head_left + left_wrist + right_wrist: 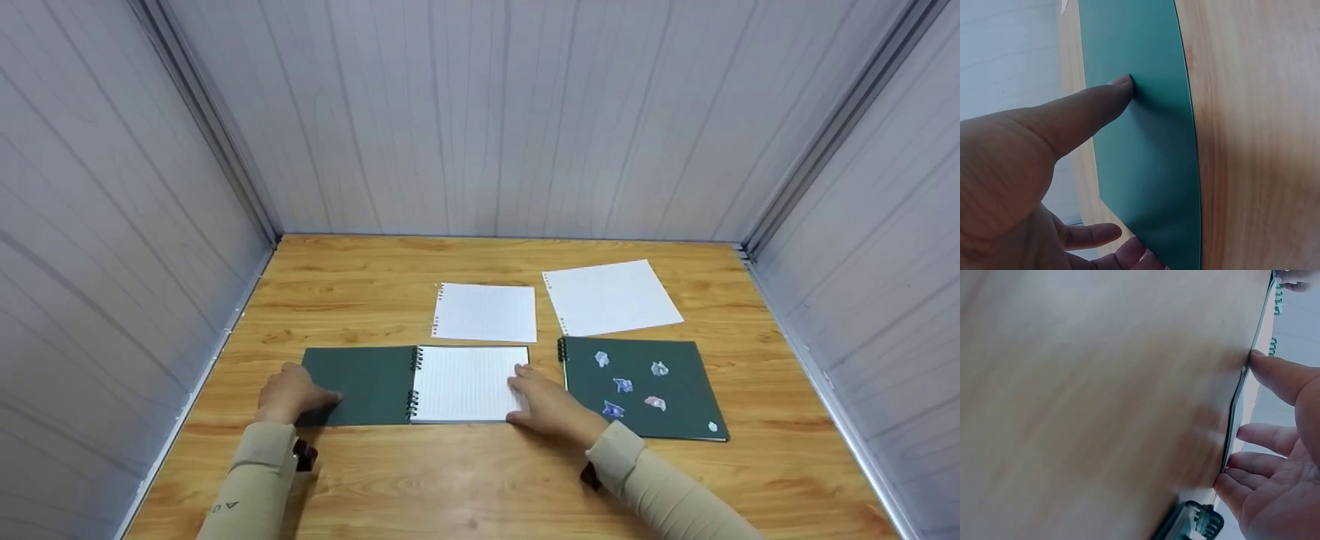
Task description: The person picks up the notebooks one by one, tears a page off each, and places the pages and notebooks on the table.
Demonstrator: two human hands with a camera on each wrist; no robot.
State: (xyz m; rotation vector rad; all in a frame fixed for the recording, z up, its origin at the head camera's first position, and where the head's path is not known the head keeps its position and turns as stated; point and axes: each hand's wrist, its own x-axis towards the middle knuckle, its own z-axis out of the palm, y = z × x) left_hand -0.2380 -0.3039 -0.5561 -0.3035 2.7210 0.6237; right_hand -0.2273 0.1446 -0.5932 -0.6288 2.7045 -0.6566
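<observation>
Nearest the person, an open spiral notebook (416, 384) lies flat on the wooden table (465, 472), its dark green cover (367, 382) folded out to the left and a lined white page (466, 382) facing up on the right. The left hand (289, 391) rests on the outer left part of that cover; in the left wrist view the thumb (1081, 109) presses flat on the green surface with the fingers relaxed near the cover's corner, so the hand is spread rather than clamped. The right hand (547, 405) lies at the right edge of the lined page, with its fingers reaching over the page's margin; in the right wrist view the fingertips (1261, 363) touch the edge of the page stack, loosely extended and not curled round it. The notebook thus sits between the two hands, held down at both sides. Just beside the right hand, further right, a closed green notebook (641, 386) with small stickers (622, 385) on its cover lies flat. Beyond the open notebook, a loose lined sheet (485, 312) lies on the table, and to its right a blank white sheet (611, 297) lies slightly turned. Grey panelled walls (480, 112) stand behind.
</observation>
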